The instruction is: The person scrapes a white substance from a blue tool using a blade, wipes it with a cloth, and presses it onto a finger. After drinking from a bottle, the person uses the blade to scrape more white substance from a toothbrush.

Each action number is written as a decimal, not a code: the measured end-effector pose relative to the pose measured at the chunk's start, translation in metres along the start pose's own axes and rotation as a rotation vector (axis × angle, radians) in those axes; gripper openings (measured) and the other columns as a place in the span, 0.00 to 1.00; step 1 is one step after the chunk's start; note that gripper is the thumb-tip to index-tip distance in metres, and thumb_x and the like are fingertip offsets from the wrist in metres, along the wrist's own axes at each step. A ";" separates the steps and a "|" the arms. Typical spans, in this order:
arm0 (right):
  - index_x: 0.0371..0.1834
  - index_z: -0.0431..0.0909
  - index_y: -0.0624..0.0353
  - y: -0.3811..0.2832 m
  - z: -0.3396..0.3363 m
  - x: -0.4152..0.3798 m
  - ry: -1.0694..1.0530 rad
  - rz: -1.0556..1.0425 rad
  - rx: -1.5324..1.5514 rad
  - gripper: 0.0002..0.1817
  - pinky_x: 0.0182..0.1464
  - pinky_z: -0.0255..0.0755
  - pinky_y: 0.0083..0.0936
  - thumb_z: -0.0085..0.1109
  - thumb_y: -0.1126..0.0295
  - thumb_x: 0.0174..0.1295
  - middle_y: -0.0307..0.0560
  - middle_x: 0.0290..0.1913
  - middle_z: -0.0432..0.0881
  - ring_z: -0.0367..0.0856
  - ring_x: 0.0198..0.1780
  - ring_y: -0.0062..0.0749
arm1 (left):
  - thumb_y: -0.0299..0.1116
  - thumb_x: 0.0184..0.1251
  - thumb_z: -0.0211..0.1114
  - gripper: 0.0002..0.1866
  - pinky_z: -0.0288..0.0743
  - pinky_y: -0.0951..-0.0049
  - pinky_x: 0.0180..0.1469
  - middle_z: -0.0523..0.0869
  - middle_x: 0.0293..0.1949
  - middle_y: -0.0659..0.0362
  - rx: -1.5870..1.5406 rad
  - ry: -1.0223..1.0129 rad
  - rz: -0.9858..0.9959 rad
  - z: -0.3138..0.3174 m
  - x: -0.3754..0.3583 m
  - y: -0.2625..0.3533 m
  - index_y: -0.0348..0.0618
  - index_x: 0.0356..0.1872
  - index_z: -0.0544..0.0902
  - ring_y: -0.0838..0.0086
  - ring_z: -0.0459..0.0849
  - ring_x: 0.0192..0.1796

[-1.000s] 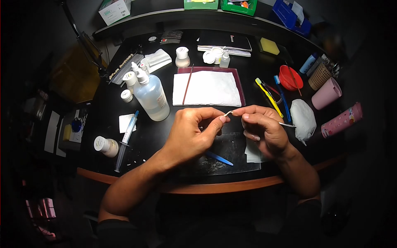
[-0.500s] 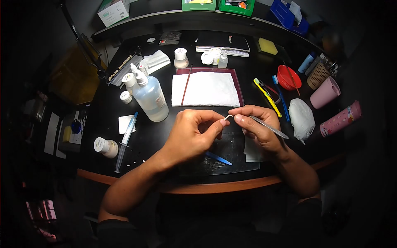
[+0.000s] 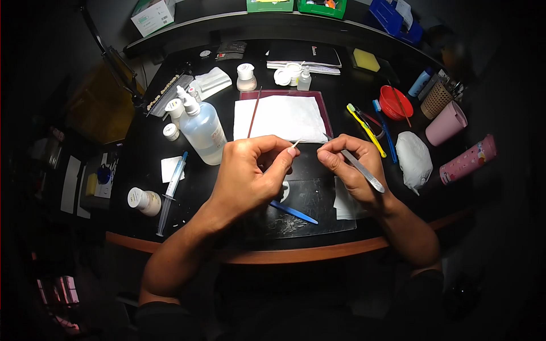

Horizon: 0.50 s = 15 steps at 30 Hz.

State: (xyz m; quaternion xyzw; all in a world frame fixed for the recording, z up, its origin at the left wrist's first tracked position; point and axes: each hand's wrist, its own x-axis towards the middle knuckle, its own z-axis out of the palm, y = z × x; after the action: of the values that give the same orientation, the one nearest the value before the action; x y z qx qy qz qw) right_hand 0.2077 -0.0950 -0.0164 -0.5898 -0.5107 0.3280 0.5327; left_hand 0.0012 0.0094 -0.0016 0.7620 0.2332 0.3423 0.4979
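My left hand point(image 3: 250, 170) is closed, pinching a thin, off-white sliver point(image 3: 297, 144) between thumb and forefinger, its end sticking up past the fingertips. Across a small gap, my right hand point(image 3: 350, 165) is closed around a slim metal tool point(image 3: 364, 171) with a flat silver handle slanting down to the right. A thin tip rises above the right fingers, but its shape is too small to make out. Below the hands, a blue pointed tool point(image 3: 294, 212) lies on a scratched glass plate point(image 3: 310, 227). A small white round thing point(image 3: 285, 192) shows partly behind the left hand.
Behind the hands, a folded white cloth point(image 3: 284, 116) with a brown brush point(image 3: 255, 112) lies on a maroon board. A large clear bottle point(image 3: 203, 133), a syringe point(image 3: 172, 193) and a jar point(image 3: 144, 201) stand or lie left. Toothbrushes point(image 3: 367, 131), a red bowl point(image 3: 394, 104) and a crumpled white bundle point(image 3: 413, 161) are right.
My hands have moved apart, the left one shifting left with the off-white sliver. The metal tool has turned steeper in my right hand, and its tip now points up.
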 end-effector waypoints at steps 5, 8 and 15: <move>0.36 0.89 0.61 0.007 -0.002 0.002 0.028 -0.143 -0.149 0.05 0.31 0.62 0.13 0.75 0.72 0.65 0.32 0.30 0.80 0.69 0.29 0.08 | 0.30 0.74 0.69 0.09 0.70 0.81 0.25 0.87 0.24 0.61 0.030 -0.040 -0.125 -0.016 0.006 0.003 0.33 0.41 0.91 0.86 0.78 0.23; 0.30 0.88 0.60 0.006 -0.001 0.002 0.041 -0.341 -0.339 0.08 0.29 0.63 0.19 0.81 0.71 0.57 0.38 0.29 0.79 0.72 0.27 0.17 | 0.31 0.73 0.70 0.09 0.67 0.81 0.26 0.85 0.23 0.63 0.036 -0.020 -0.173 -0.021 0.006 0.003 0.33 0.39 0.91 0.87 0.76 0.23; 0.29 0.85 0.60 0.001 0.022 -0.014 -0.254 -0.528 -0.551 0.17 0.29 0.71 0.33 0.84 0.62 0.52 0.43 0.29 0.75 0.77 0.27 0.34 | 0.30 0.70 0.70 0.09 0.66 0.80 0.28 0.84 0.21 0.64 0.042 0.128 -0.142 -0.021 0.006 0.004 0.32 0.35 0.91 0.86 0.76 0.25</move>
State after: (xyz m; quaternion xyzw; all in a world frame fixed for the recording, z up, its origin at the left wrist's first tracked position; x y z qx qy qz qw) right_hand 0.1839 -0.1018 -0.0247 -0.5137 -0.7753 0.1009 0.3534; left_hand -0.0102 0.0242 0.0098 0.7305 0.3249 0.3490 0.4888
